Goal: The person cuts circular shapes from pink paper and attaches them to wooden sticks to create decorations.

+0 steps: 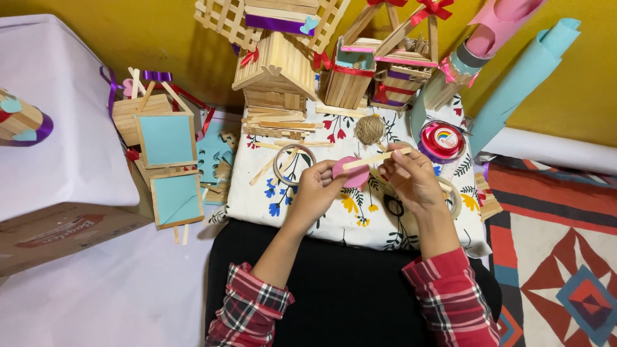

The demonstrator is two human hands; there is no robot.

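My left hand [316,186] pinches a pink paper disc [353,173] above a floral cloth [257,193]. My right hand [411,177] holds a flat wooden craft stick [376,157] that lies across the top of the disc. Both hands are close together over the middle of the cloth. A clear tape ring [286,168] lies just left of my left hand. A ball of jute twine [369,129] sits just beyond the stick.
Craft-stick houses [276,74] and baskets [350,77] stand at the back. Blue-panelled stick frames [166,138] lie at left, a red ribbon spool [441,141] at right. Rolled blue paper [520,83] leans on the yellow wall. Loose sticks [276,125] litter the cloth. A patterned rug [559,257] lies at right.
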